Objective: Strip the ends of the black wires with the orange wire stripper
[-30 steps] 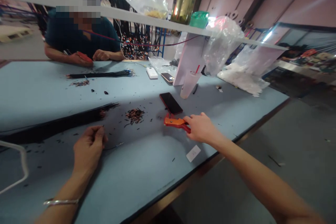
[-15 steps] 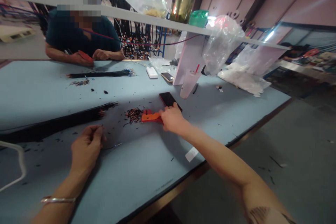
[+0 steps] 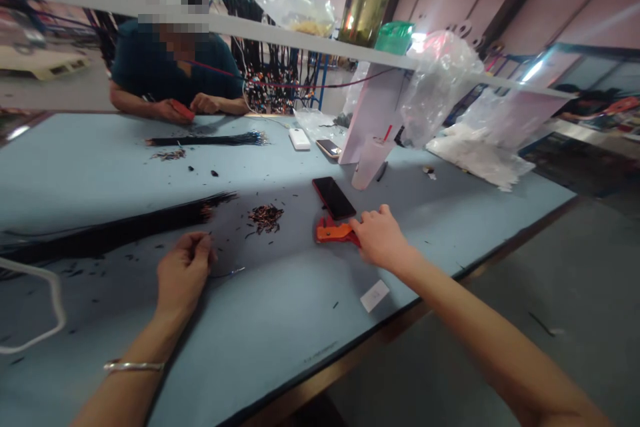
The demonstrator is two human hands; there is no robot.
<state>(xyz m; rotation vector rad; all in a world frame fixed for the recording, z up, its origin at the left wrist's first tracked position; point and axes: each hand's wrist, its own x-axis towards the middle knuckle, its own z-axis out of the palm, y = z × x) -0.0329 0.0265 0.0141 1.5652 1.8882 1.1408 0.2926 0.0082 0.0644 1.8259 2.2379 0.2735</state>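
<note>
My left hand (image 3: 184,273) is closed in a pinch on a thin dark wire (image 3: 227,273), whose light-tipped end pokes out to the right beneath the fingers. My right hand (image 3: 383,238) holds an orange and red wire stripper (image 3: 334,232) low over the table, its jaws pointing left. The palm hides most of the tool's handles. Just beyond the stripper lies a dark phone (image 3: 334,197). Between the hands is a pile of short wire scraps (image 3: 266,218). A thick bundle of black wires (image 3: 125,230) lies beyond my left hand, its ends towards the pile.
Across the blue table (image 3: 280,327), a co-worker's hands (image 3: 177,109) hold a red tool near a smaller wire bundle (image 3: 210,139). A plastic cup (image 3: 370,163) stands by the shelf upright (image 3: 367,107). A white label (image 3: 375,295) lies near the front edge.
My right hand has drawn the wire stripper rightward, away from the scrap pile, and it sits closer below the phone. My left hand keeps its pinch. The view has shifted slightly.
</note>
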